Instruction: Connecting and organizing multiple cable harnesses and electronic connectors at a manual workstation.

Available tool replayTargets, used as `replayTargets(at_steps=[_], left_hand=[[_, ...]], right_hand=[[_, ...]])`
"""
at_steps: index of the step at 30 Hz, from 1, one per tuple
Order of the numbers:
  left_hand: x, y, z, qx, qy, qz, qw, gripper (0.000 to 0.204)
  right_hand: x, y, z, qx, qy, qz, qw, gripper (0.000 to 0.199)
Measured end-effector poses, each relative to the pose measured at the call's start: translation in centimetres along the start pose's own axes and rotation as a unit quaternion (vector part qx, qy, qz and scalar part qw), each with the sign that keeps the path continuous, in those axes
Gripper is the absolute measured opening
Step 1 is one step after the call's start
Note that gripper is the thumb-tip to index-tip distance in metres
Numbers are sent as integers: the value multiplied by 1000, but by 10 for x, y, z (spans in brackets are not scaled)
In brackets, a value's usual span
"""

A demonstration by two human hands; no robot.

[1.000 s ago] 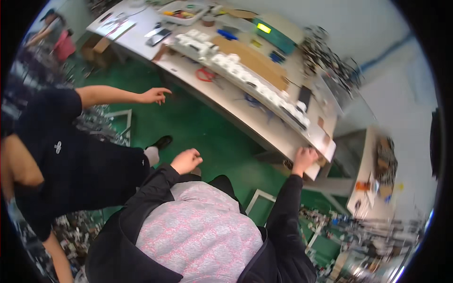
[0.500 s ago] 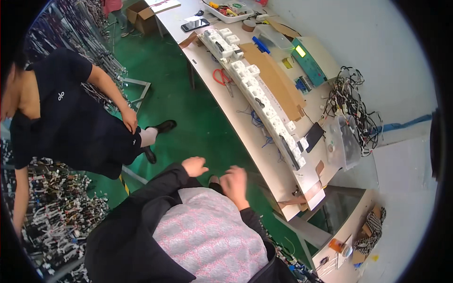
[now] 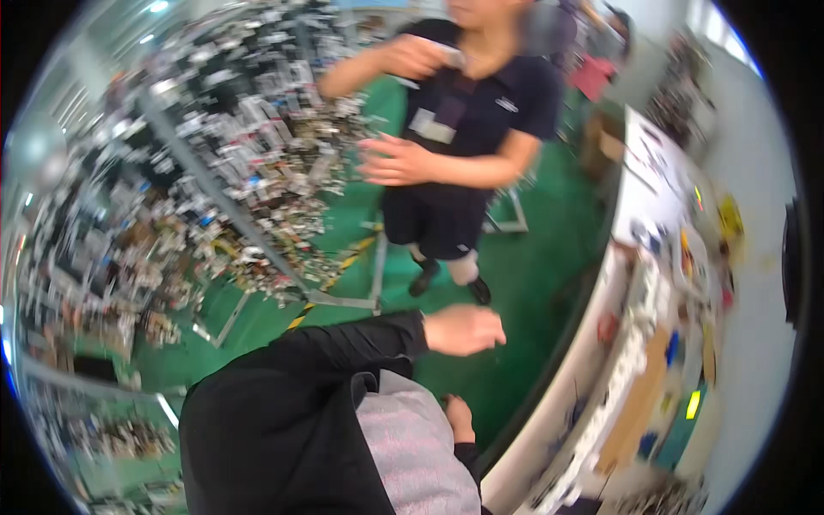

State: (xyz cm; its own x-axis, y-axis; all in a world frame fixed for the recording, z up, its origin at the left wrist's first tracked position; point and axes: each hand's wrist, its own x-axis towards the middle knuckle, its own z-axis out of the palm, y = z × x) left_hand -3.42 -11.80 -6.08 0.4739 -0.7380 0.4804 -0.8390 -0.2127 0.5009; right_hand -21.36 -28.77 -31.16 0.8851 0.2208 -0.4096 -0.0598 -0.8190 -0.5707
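My left hand (image 3: 466,330) reaches out in front of my body over the green floor. Its fingers look loosely curled in, and nothing shows in them. Lower down, beside my grey and pink top (image 3: 412,438), my right hand (image 3: 459,418) is partly hidden and blurred, so its fingers cannot be made out. Neither hand touches the workbench (image 3: 549,382) on the right. On that bench runs a long row of white connector blocks (image 3: 614,390), with red-handled scissors (image 3: 607,327) beside it.
A person in dark clothes (image 3: 463,163) stands ahead, both forearms raised. Racks of hanging cables (image 3: 249,163) fill the left, with a metal frame (image 3: 343,300) at floor level. A brown cardboard sheet (image 3: 635,403) and a green device (image 3: 687,429) with a lit display lie on the bench.
My view has swung left and up, so the bench now sits further right. My left hand has moved outward, my right hand down by my side. The other person now faces me, arms raised.
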Motion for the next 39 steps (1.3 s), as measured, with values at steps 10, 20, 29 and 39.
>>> replayTargets(at_steps=[10,20,29,39], left_hand=[[-184,66,-357,258,725,-104,630,10],[-107,-185,-171,255,237,-290,892,51],[-26,-64,-44,118,-39,-212,969,46],[-108,-121,-157,-70,-223,-121,965,28]], right_hand=[[40,-47,-39,-74,-35,-198,977,32],[54,-98,-44,-8,-8,-139,990,32],[51,-157,-156,649,323,-79,684,66],[91,-271,-162,740,440,16,507,55]])
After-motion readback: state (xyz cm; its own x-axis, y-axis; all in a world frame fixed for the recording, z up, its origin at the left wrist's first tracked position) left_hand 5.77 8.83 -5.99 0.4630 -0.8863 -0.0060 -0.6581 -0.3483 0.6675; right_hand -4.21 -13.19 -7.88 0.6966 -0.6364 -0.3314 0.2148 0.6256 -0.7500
